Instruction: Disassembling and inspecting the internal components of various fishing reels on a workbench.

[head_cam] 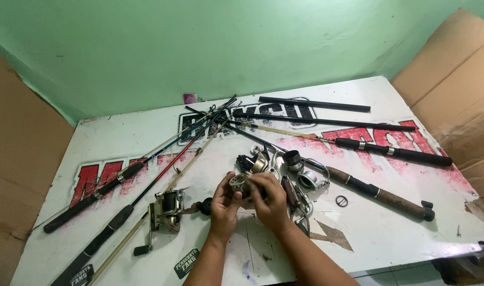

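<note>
Both hands meet at lower centre of frame, just above the near edge of the white table. Left hand is curled, thumb and fingertips closed on a small silvery reel spool. Right hand is also curled, its fingers folded over the same piece from the right side; what lies under its palm is hidden. The spool is short and drum-shaped; its axis runs roughly left-right, open perforated end facing frame left.

Directly behind the hands: a cluster of dismantled reel parts. Left of the hands: a complete spinning reel mounted on a rod. Several fishing rods fan from lower left toward upper centre; dark rod sections lie at upper right, long axes near horizontal.

Table top carries large red and black lettering. A small dark sticker sits at bottom, left of the forearm. Brown cardboard sheets lean at both frame sides.
</note>
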